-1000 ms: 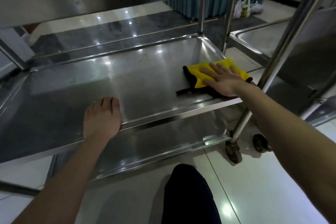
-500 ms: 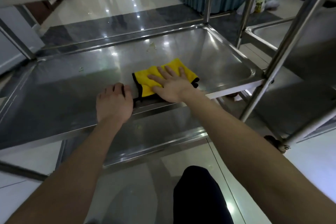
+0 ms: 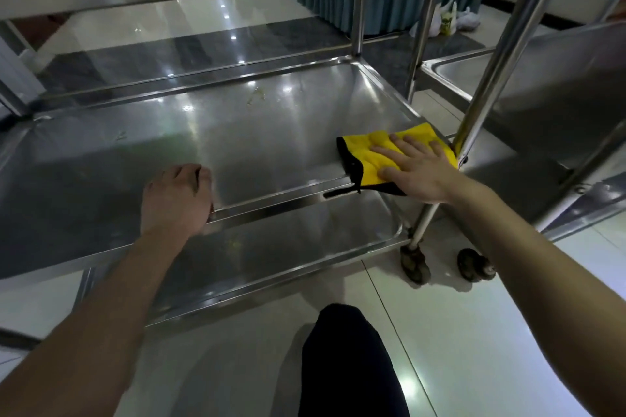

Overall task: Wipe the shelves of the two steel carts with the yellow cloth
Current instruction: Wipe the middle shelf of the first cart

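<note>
Yellow cloth, near-right corner of steel shelf: pressed flat under right hand, fingers spread. Left hand well apart, curled over shelf's front rim.

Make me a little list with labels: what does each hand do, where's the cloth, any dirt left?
left hand: fingers curled on the middle shelf front rim
right hand: pressing flat on the yellow cloth
cloth spot: shelf's front right corner, beside a post
dirt: yellowish smear near the back edge
</note>
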`<state>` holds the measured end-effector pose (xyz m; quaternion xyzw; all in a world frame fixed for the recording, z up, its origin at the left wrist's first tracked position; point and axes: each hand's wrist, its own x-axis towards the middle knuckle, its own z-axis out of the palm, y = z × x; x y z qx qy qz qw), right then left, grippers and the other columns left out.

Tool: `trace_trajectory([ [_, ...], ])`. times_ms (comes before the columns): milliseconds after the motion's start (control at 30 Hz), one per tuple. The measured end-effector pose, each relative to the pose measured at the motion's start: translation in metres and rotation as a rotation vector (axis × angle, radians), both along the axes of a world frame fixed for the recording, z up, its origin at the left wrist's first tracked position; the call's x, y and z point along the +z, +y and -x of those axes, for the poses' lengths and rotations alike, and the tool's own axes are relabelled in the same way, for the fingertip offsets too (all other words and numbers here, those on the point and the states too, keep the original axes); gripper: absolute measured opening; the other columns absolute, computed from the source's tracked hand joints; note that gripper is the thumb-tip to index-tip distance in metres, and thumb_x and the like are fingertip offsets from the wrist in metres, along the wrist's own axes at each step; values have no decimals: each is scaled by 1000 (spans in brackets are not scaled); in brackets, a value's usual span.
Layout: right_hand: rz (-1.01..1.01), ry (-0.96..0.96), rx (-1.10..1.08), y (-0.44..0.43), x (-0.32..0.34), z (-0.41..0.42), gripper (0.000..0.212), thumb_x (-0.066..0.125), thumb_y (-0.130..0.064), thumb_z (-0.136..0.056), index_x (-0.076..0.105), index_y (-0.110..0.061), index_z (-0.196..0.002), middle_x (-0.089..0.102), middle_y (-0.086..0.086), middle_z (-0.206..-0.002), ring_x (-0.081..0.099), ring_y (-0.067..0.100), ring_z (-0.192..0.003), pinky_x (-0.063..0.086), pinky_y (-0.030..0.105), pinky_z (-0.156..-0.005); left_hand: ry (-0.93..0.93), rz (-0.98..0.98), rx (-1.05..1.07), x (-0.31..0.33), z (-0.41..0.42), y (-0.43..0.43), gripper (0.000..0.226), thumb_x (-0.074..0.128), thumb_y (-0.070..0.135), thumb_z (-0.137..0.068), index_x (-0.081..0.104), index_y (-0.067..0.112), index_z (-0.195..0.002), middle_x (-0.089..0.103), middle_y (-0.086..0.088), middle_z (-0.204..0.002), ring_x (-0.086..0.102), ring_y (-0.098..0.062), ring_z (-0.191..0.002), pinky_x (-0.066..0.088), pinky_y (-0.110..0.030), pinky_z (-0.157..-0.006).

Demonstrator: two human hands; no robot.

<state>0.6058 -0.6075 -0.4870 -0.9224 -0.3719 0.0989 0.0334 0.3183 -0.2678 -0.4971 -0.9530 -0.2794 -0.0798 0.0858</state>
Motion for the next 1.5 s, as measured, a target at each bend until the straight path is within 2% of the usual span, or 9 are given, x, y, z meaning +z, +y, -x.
trace_trajectory([
  [167, -12, 47, 5, 32, 2, -14, 86, 8, -95, -77, 6, -69, -159, -5, -13, -180, -5, 21, -166, -4, 63, -129, -132, 110, 128, 3, 0, 16, 65, 21, 51, -100, 70, 16, -125, 70, -15, -131, 62, -43, -119, 51, -51, -100],
  [367, 1, 3, -63, 143, 7, -65, 82, 17, -92, -90, 2, -60, -164, -13, -3, -180, -14, 30, -165, -15, 73, -123, -217, 97, 110, 0, -3, 16, 60, 30, 49, -103, 72, 12, -123, 72, -21, -126, 64, -44, -115, 52, -50, -97],
  [533, 1, -3, 140, 242, 7, 12, 83, 18, -90, -93, 4, -55, -167, -11, 2, -180, -12, 35, -165, -14, 76, -121, -222, 103, 138, 1, -5, 14, 57, 27, 40, -104, 72, 9, -119, 72, -23, -121, 66, -44, -109, 53, -50, -91],
  [767, -121, -17, 388, 216, -18, 126, 66, 18, -75, -102, 8, -58, -165, -7, -9, -180, -8, 23, -167, -11, 69, -127, -191, 205, 171, 9, -1, 7, 57, 15, 28, -111, 60, 9, -140, 64, -16, -140, 58, -39, -126, 45, -50, -103],
  [867, -119, 21, 373, 215, -10, 130, 66, 23, -76, -102, 11, -59, -165, -6, -11, -180, -8, 21, -166, -11, 67, -127, -437, 365, 158, 15, 10, 14, 47, 30, 34, -115, 65, 10, -135, 68, -17, -132, 61, -39, -122, 47, -49, -105],
  [1000, -92, 22, 352, 232, -11, 127, 75, 20, -88, -95, 6, -61, -164, -11, -10, -180, -14, 23, -166, -14, 68, -126, -354, 87, 298, 6, 68, 64, 51, 33, 39, -109, 72, 10, -124, 71, -21, -124, 63, -43, -115, 47, -52, -106],
  [1100, -46, 18, 330, 269, -11, 120, 86, 16, -97, -85, 0, -63, -163, -15, -7, -179, -16, 28, -165, -16, 70, -124, -224, 108, 414, -3, 92, 80, 42, 42, 44, -105, 70, 21, -125, 68, -15, -132, 60, -40, -125, 45, -52, -108],
  [1333, -31, -11, 368, 389, -2, 125, 84, 18, -91, -92, 2, -55, -167, -14, 2, -180, -16, 35, -165, -15, 78, -119, -288, 104, 404, -10, 88, 80, 54, 31, 46, -99, 72, 18, -122, 72, -14, -128, 64, -41, -116, 48, -48, -98],
  [1500, -29, 12, 497, 370, -4, 159, 71, 19, -79, -101, 3, -56, -166, -13, -5, -180, -14, 25, -166, -13, 72, -124, -315, 63, 404, -8, 87, 80, 56, 26, 45, -102, 73, 19, -120, 72, -11, -124, 64, -37, -112, 47, -45, -95],
])
